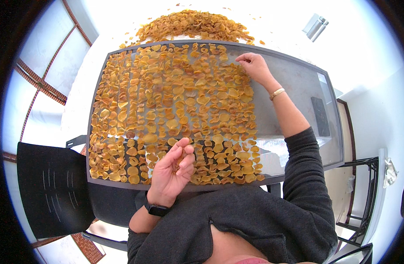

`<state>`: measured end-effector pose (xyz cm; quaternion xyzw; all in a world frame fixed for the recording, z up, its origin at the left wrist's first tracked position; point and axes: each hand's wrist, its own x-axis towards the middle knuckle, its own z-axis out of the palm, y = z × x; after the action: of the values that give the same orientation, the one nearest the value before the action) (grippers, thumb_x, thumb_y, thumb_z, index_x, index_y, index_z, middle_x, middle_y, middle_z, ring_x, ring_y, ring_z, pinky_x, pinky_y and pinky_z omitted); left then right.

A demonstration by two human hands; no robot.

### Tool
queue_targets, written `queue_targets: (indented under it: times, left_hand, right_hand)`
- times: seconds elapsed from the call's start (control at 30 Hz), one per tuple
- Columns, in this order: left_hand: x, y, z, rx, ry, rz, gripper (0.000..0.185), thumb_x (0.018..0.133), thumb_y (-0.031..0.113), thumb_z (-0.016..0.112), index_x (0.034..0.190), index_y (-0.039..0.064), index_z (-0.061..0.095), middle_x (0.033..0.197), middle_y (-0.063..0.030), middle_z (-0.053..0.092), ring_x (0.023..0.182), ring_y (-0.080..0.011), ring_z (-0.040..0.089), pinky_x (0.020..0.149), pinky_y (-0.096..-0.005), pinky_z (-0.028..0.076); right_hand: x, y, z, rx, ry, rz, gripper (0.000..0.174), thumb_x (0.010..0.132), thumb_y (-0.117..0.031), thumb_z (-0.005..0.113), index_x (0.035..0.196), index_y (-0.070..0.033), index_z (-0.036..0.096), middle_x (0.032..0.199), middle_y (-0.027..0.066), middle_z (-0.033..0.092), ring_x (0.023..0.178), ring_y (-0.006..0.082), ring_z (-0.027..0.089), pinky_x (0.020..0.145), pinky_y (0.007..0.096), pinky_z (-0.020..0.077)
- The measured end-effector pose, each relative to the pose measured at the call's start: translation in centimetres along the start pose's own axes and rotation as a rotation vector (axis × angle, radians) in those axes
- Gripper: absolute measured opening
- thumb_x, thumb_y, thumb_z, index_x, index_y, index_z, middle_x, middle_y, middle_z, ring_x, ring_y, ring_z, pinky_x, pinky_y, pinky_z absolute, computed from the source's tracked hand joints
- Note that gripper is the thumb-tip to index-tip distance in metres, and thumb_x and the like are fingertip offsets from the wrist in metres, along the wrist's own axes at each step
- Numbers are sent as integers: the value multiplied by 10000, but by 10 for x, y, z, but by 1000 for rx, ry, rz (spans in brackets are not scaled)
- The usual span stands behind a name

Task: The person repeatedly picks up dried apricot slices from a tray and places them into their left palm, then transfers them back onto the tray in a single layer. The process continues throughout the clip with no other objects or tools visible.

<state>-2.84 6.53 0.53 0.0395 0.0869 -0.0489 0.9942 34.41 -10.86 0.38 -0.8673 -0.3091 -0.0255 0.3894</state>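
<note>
Thin, curled amber-brown slices [169,114] lie in close rows over the left and middle of a grey-framed, see-through panel [274,109]. My right hand [256,67] is over the panel's far part, at the right edge of the rows, with thumb and fingertips pinched together; whether a slice is between them is hidden. Nearer my body, my left hand [173,171] is half curled, palm up, above the near rows. Some amber-brown material shows between its fingers, apparently a few slices. A dark watch is on the left wrist and a gold-coloured band on the right.
Past the panel's far edge is a heap of loose slices [195,24] on a white surface. A shiny metal cylinder [317,29] lies at the far right. A black chair [53,191] stands at left, and a black metal frame [367,194] at right.
</note>
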Motion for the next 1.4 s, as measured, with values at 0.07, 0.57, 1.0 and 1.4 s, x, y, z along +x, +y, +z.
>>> queue_targets:
  times: [0.07,0.57,1.0,1.4]
  left_hand:
    - [0,0,0,-2,5,5,291,1026,100,422,1270,-12,535,1097,-151,634,730,-147,507,574,-225,422]
    - [-1,-2,23,-157,-75,78,616,1042,365,286,1493,-55,260,1562,-225,258,1464,-322,238,1213,-422,208]
    - [-7,4,13,-49,-5,34,552,1056,351,275,1440,-37,358,1377,-173,491,1232,-287,508,1115,-406,368]
    - [-33,21,12,-14,61,41,306,1063,239,354,1027,-1,539,886,-79,493,675,-130,453,566,-236,387]
  right_hand:
    - [-2,-2,-1,21,30,8,157,858,-102,643,954,-16,734,840,125,703,739,206,642,716,332,514]
    - [-79,-139,13,163,-186,-397,154,863,-62,664,1007,-35,712,914,93,683,813,206,625,765,317,510]
    - [-121,-191,30,230,-406,-774,175,802,-52,739,972,-51,699,918,80,661,849,252,606,758,357,497]
    - [121,13,-3,-327,31,54,379,935,-325,569,1119,-14,683,1057,161,705,968,277,672,879,399,523]
